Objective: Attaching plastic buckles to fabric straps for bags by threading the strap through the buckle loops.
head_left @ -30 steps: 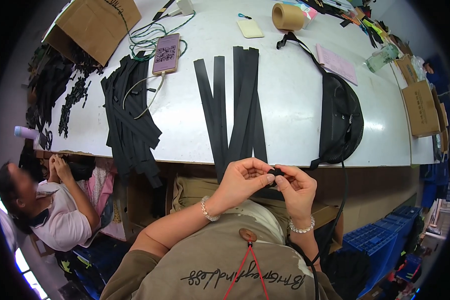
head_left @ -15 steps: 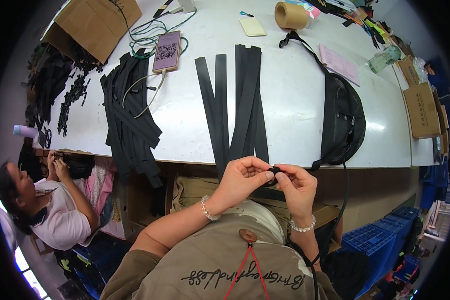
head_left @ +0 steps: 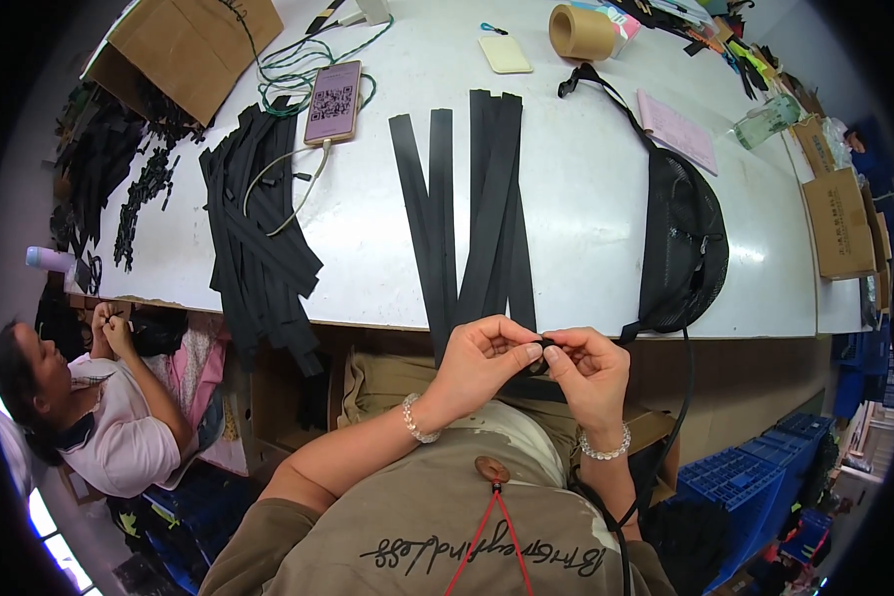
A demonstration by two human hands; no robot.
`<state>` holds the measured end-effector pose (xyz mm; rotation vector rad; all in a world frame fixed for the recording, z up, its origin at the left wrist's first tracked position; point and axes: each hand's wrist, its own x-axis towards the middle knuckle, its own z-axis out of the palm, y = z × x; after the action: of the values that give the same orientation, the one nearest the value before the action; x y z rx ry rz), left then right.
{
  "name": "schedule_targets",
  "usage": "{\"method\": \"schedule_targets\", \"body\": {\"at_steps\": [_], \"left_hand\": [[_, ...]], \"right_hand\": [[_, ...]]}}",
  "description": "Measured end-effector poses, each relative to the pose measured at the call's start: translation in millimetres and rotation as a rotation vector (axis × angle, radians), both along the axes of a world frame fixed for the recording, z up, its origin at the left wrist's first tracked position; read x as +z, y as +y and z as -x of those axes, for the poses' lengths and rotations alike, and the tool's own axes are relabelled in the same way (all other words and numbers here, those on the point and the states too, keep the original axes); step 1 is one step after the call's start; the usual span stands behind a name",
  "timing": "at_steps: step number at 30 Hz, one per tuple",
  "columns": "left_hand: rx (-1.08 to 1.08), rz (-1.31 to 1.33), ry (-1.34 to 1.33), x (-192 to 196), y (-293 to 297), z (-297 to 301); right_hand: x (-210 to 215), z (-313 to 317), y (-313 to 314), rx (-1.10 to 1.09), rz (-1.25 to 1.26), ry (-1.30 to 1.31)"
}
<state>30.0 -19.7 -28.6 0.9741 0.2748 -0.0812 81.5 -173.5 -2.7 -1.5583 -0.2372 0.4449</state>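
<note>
Together, left hand and right hand pinch a black piece

Black strips and bag on white table

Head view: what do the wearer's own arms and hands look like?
The left hand and right hand are ungloved. Around the left wrist is a clear beaded bracelet; the right wrist has a similar one. The left sleeve is brownish and leaves the forearm bare. A black cable runs beside the right forearm.
</note>
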Motion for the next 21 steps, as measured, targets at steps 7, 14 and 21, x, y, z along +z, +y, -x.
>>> {"method": "schedule_targets", "body": {"at_steps": [7,14,21], "left_hand": [[-0.018,-0.003,0.009,-7.0,2.0,-1.1],[-0.056,0.045,0.025,-2.6,4.0,-4.7],[-0.066,0.046,0.122,-7.5,-5.9,-0.3]], "right_hand": [[-3.8,-2.7,2.0,0.034,0.084,-0.073],[-3.3,5.3,4.7,-0.048,-0.108,0.158],[-18.6,8.4,-10.8,-0.128,-0.084,0.182]]}}
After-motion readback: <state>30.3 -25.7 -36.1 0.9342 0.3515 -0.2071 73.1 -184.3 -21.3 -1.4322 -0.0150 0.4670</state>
